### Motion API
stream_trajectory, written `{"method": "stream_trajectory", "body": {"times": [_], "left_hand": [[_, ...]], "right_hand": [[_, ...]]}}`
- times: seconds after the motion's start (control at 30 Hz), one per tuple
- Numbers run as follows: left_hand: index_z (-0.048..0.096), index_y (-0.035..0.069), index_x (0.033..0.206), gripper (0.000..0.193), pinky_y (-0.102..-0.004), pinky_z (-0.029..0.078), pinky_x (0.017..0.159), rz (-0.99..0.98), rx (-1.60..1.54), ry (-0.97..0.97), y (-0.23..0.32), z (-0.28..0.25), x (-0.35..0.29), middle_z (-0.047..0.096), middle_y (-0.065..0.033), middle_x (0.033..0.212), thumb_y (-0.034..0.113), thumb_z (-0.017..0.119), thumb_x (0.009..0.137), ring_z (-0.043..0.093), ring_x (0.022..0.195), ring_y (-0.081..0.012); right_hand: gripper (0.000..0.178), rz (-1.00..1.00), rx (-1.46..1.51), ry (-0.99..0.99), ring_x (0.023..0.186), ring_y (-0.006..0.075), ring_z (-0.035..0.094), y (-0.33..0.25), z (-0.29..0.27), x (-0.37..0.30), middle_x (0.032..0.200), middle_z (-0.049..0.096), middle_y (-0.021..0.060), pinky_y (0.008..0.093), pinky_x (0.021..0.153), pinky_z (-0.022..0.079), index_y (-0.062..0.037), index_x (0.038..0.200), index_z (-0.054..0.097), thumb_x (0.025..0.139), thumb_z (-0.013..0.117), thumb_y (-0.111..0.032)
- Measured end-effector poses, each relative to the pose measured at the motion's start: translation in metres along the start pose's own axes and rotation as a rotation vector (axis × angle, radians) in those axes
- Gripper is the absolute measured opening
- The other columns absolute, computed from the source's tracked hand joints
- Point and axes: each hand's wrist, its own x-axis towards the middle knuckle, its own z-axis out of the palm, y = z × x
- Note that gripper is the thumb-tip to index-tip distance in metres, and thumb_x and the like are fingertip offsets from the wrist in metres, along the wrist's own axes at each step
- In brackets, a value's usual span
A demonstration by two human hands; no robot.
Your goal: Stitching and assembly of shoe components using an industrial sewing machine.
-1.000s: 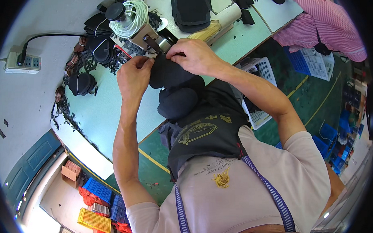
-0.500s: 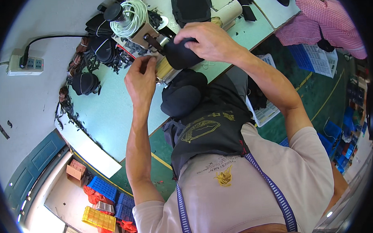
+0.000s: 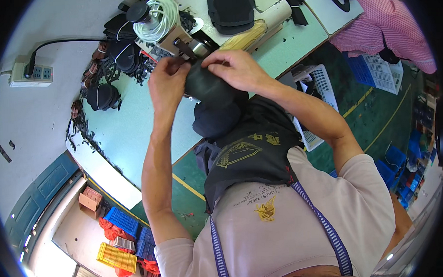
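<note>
A curved black fabric piece (image 3: 207,87) lies under the front of a sewing machine (image 3: 172,41), between my two hands. My left hand (image 3: 166,86) pinches its left edge close to the metal parts of the machine. On its upper right side, my right hand (image 3: 241,72) grips the edge with thumb and fingers. Just below it, more dark rounded fabric pieces (image 3: 215,120) sit at the table's near edge, partly covered. The needle area is hidden behind my fingers and the machine head.
Tied black bundles (image 3: 102,97) and dark scraps lie on the left of the pale green table (image 3: 126,127). A coil of white cord (image 3: 156,19) rests on the machine. Stacked black pads (image 3: 230,11) lie beyond. A white crate (image 3: 325,86) stands at right, near a person in a pink checked sleeve (image 3: 393,20).
The black piece has moved left, toward the machine's front, with my right hand. My left hand, earlier apart from it, now pinches its edge. The yellowish machine bed shows more at right.
</note>
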Motion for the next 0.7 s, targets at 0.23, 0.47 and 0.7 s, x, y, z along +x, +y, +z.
{"method": "stream_trajectory", "body": {"times": [0.23, 0.47, 0.7], "left_hand": [[0.07, -0.004, 0.112, 0.028, -0.028, 0.056, 0.068, -0.159, -0.371, -0.105, 0.001, 0.002, -0.025, 0.074, -0.0107, 0.086, 0.017, 0.071, 0.093, 0.071, 0.072, -0.015], [0.076, -0.003, 0.104, 0.029, -0.0278, 0.054, 0.068, -0.241, -0.25, -0.223, -0.005, -0.015, -0.02, 0.073, -0.0082, 0.083, 0.023, 0.075, 0.09, 0.065, 0.07, -0.0129], [0.079, 0.009, 0.101, 0.03, -0.0386, 0.055, 0.078, -0.065, 0.326, -0.156, 0.01, -0.023, 0.011, 0.076, -0.0133, 0.089, 0.033, 0.072, 0.085, 0.074, 0.085, -0.0307]], "right_hand": [[0.026, -0.186, -0.087, 0.175, 0.086, 0.0066, 0.063, -0.008, -0.02, -0.021, 0.103, 0.069, 0.0024, 0.0248, 0.078, 0.052, -0.003, 0.116, 0.067, 0.091, 0.063, -0.001], [0.03, 0.086, 0.316, 0.006, 0.094, 0.0133, 0.066, -0.015, 0.009, -0.038, 0.107, 0.069, 0.0081, 0.0281, 0.083, 0.056, 0.001, 0.117, 0.066, 0.088, 0.07, -0.001], [0.031, 0.273, 0.7, -0.077, 0.089, 0.0125, 0.068, -0.002, 0.029, -0.021, 0.109, 0.069, 0.0065, 0.0271, 0.073, 0.058, 0.0005, 0.123, 0.065, 0.093, 0.067, -0.007]]}}
